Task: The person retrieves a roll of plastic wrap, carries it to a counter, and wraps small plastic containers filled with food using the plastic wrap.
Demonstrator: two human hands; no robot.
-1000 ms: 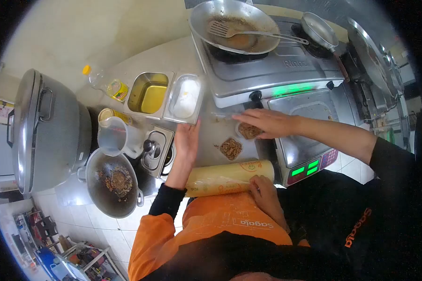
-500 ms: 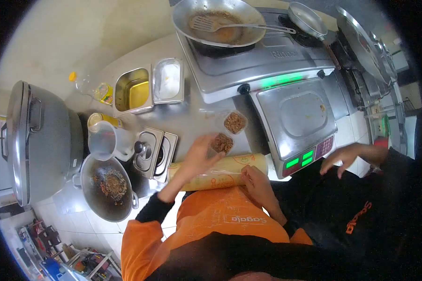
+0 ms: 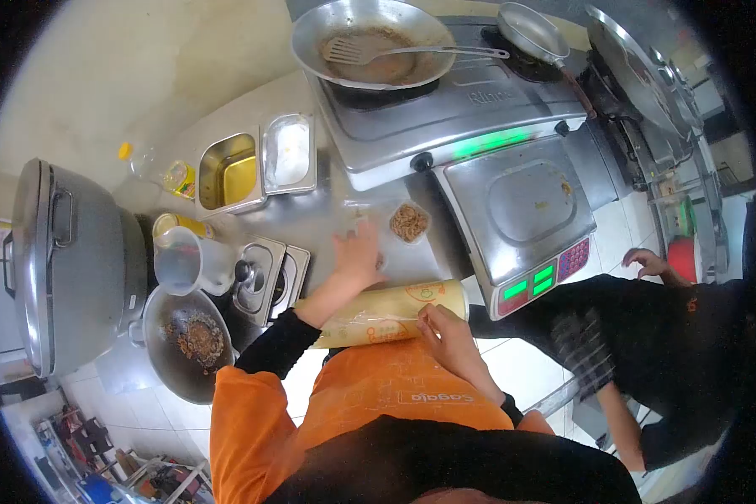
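My left hand (image 3: 359,256) is over the steel counter just beyond a roll of plastic film (image 3: 365,315), its fingers stretched out and apart. Right of it stands a small clear container of brown, crumbly-looking food (image 3: 409,223). My right hand (image 3: 447,336) rests at the right part of the roll, near side. Its fingers are curled in a pinch at the film. The roll lies sideways along the counter's front edge, against the orange apron (image 3: 395,378). Whether anything lies under my left palm is hidden.
A digital scale (image 3: 512,218) stands right, before a gas stove (image 3: 479,101) bearing a wok (image 3: 374,42) with a spatula. Steel pans (image 3: 231,172), a plastic jug (image 3: 185,262), a dark pan with food scraps (image 3: 185,370) and a large pot (image 3: 84,260) stand left. A co-worker's gloved hand (image 3: 584,353) is at right.
A second brown-food container, under my left hand before, no longer shows. My left fingers have spread. The co-worker has shifted right, and a gloved hand has come into view.
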